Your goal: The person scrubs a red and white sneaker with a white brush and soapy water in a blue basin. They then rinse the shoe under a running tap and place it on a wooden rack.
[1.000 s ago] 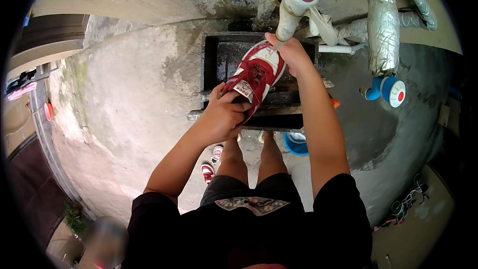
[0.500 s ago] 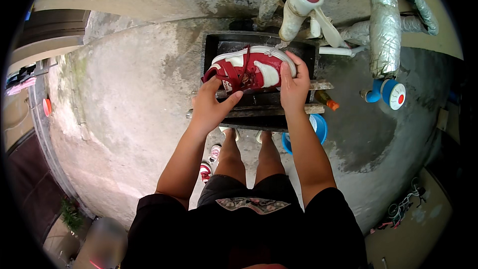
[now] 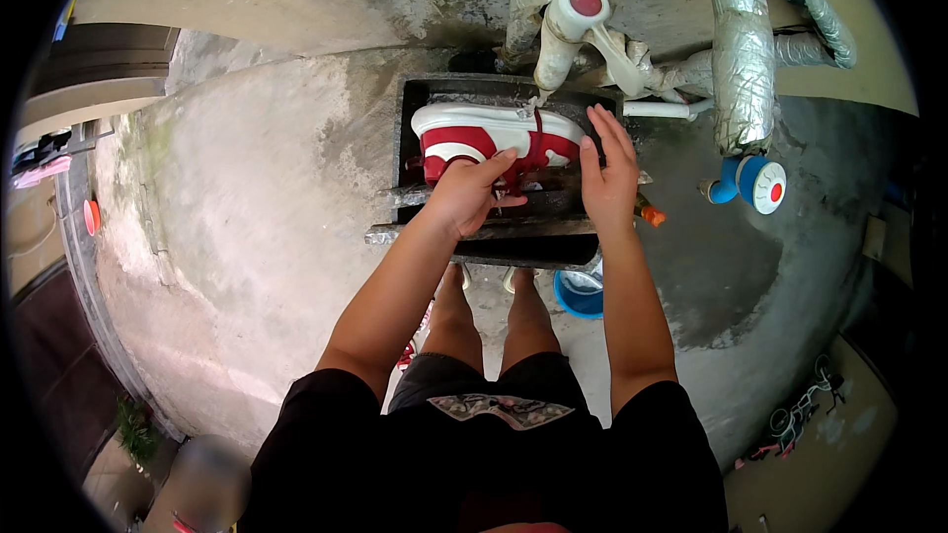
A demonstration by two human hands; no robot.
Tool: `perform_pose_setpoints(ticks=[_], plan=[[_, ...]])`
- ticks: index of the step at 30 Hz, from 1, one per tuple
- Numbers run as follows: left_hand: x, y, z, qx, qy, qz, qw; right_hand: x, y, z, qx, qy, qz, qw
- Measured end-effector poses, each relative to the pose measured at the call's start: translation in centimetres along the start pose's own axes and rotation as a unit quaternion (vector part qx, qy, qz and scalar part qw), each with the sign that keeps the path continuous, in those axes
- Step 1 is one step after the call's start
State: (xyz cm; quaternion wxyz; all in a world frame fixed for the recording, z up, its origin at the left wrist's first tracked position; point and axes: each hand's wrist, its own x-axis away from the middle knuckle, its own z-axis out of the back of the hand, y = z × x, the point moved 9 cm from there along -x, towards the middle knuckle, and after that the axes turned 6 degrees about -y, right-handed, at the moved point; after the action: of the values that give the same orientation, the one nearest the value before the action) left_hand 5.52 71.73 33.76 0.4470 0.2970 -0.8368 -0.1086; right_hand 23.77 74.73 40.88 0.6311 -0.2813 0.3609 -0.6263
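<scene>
A red and white sneaker (image 3: 494,134) lies on its side in a dark stone basin (image 3: 410,133), sole toward the wall. My left hand (image 3: 472,193) grips the shoe's upper from the near side. My right hand (image 3: 609,170) is flat with fingers spread, its fingertips by the shoe's right end; I cannot tell if they touch it. A white tap with a red cap (image 3: 573,20) hangs just above the basin.
Foil-wrapped pipes (image 3: 736,49) run down the wall at the right. A blue and white valve (image 3: 752,183) sticks out beside them. A blue bucket (image 3: 581,294) stands under the basin by my feet. An orange-tipped object (image 3: 647,213) lies on the basin's right edge.
The sneaker went from held up and tilted to lying on its side in the basin. My right hand let go and opened; my left hand shifted onto the upper.
</scene>
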Motion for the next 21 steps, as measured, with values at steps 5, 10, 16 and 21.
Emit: perform_pose_setpoints(ticks=[5, 10, 16, 21], plan=[[-1.5, -0.3, -3.8, -0.100, -0.043, -0.037, 0.993, -3.7, -4.5, -6.2, 0.166, -0.128, 0.074, 0.975], [-1.4, 2.2, -4.0, -0.150, -0.014, -0.137, 0.979, -6.2, -6.2, -9.7, 0.214, -0.237, 0.030, 0.947], [-1.8, 1.9, -0.2, -0.213, 0.048, -0.066, 0.974, -7.1, 0.0, -7.1, 0.190, -0.144, 0.016, 0.971], [-3.2, 1.3, -1.4, -0.219, -0.009, -0.060, 0.974, -7.5, -5.9, -9.4, 0.189, -0.188, 0.068, 0.961]])
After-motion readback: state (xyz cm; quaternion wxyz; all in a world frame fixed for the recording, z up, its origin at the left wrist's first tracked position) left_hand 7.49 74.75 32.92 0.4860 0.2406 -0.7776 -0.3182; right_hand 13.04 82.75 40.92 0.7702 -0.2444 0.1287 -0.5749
